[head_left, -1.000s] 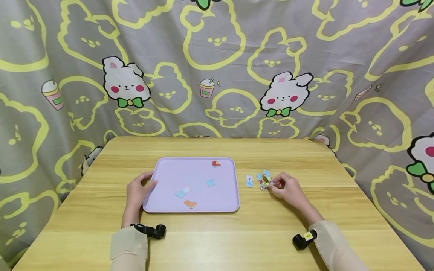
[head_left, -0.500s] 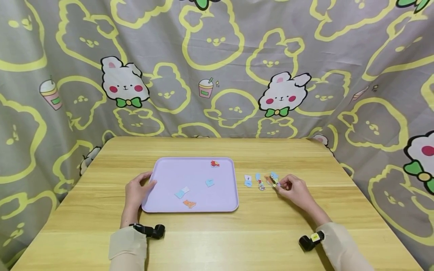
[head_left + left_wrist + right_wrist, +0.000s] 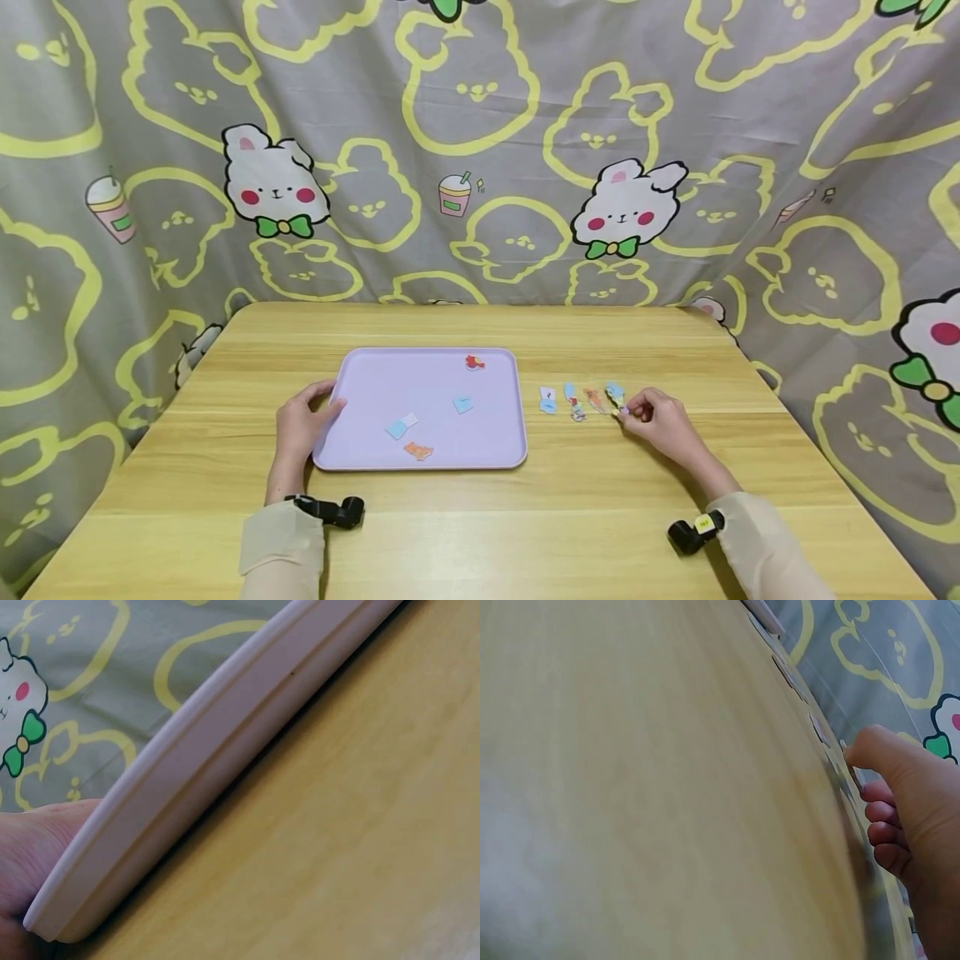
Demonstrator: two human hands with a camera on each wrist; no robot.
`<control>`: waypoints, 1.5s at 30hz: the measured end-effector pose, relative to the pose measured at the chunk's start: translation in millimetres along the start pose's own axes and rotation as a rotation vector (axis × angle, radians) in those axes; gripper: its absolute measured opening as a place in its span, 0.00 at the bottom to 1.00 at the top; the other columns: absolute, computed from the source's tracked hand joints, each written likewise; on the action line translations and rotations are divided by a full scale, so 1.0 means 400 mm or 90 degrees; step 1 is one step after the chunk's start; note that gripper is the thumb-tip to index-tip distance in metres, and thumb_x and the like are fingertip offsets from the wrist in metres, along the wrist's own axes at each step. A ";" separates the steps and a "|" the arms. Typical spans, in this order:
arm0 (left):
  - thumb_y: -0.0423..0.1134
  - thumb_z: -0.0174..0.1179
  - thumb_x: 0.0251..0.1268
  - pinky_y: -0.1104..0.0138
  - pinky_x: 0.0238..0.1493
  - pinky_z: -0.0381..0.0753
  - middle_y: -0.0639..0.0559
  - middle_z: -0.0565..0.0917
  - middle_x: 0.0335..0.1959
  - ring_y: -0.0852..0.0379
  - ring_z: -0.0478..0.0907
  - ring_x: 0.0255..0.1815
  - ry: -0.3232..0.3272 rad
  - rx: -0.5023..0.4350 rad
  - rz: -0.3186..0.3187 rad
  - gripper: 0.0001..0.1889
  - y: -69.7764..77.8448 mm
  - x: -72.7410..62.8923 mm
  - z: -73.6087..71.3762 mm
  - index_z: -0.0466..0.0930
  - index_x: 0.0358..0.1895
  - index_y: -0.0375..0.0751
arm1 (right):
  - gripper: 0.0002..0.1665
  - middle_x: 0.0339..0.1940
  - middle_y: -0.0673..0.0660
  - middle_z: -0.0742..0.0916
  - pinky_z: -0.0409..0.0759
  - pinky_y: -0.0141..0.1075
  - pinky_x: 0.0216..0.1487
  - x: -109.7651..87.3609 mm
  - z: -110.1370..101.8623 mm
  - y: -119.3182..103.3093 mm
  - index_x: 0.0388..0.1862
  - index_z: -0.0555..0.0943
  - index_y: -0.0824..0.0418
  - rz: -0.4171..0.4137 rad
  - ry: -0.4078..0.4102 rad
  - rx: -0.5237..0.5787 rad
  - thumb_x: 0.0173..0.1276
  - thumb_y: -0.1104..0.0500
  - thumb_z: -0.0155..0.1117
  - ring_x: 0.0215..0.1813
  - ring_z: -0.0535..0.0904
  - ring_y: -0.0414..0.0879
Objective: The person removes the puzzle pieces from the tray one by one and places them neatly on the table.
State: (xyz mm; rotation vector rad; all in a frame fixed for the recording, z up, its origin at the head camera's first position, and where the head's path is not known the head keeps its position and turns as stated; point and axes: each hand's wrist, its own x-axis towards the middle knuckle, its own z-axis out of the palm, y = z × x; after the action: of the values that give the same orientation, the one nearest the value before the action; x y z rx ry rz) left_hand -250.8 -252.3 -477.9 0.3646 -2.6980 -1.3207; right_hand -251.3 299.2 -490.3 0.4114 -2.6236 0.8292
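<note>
The lavender tray (image 3: pixel 427 408) lies on the wooden table, and my left hand (image 3: pixel 303 421) grips its left edge with the thumb over the rim. On the tray are a red cut-out (image 3: pixel 475 362), a light-blue cut-out (image 3: pixel 462 404), a blue-and-white cut-out (image 3: pixel 401 426) and an orange cut-out (image 3: pixel 418 451). To the right of the tray, my right hand (image 3: pixel 663 423) pinches flat picture cut-outs (image 3: pixel 615 394) in blue, yellow and dark tones between thumb and index finger; how many it holds I cannot tell. In the right wrist view, the other fingers are curled.
Between tray and right hand, a row of flat cut-outs lies on the table (image 3: pixel 480 542): a white-and-blue one (image 3: pixel 548 400), a blue and multicoloured one (image 3: pixel 576 410) and an orange one (image 3: pixel 594 400). A patterned grey curtain (image 3: pixel 360 275) hangs around the table's back and sides.
My right hand has moved rightward with its cut-outs, leaving the orange one on the table in the row. My left hand stays on the tray's edge.
</note>
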 end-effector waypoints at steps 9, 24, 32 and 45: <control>0.41 0.61 0.68 0.46 0.75 0.61 0.37 0.73 0.68 0.37 0.63 0.74 0.006 0.000 0.000 0.24 -0.002 0.001 0.002 0.74 0.65 0.39 | 0.07 0.25 0.52 0.80 0.70 0.26 0.28 0.016 -0.015 -0.007 0.28 0.80 0.61 0.009 -0.048 -0.010 0.54 0.65 0.71 0.28 0.69 0.34; 0.41 0.62 0.68 0.47 0.76 0.59 0.37 0.75 0.67 0.38 0.64 0.74 0.009 0.001 0.006 0.24 -0.002 0.004 0.000 0.74 0.65 0.38 | 0.10 0.26 0.51 0.77 0.69 0.28 0.28 0.024 -0.021 0.002 0.31 0.80 0.61 -0.012 -0.074 -0.039 0.56 0.61 0.74 0.29 0.68 0.37; 0.41 0.61 0.68 0.47 0.76 0.59 0.37 0.75 0.67 0.38 0.63 0.74 0.005 0.002 0.004 0.24 -0.004 0.006 -0.002 0.73 0.65 0.38 | 0.16 0.30 0.53 0.80 0.76 0.32 0.31 0.038 -0.001 -0.030 0.36 0.81 0.65 -0.036 -0.045 -0.053 0.56 0.58 0.76 0.32 0.72 0.41; 0.39 0.61 0.68 0.47 0.74 0.62 0.36 0.76 0.66 0.37 0.66 0.72 0.017 0.011 0.026 0.23 -0.002 0.002 0.000 0.74 0.64 0.37 | 0.16 0.29 0.55 0.79 0.74 0.28 0.29 0.094 0.097 -0.134 0.38 0.82 0.67 -0.087 -0.053 0.019 0.56 0.58 0.76 0.30 0.71 0.42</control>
State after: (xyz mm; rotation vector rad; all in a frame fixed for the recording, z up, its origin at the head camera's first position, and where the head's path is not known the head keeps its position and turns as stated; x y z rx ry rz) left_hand -251.3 -253.2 -478.4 0.3242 -2.6823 -1.2724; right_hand -274.4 227.7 -477.9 0.6384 -2.6269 0.8243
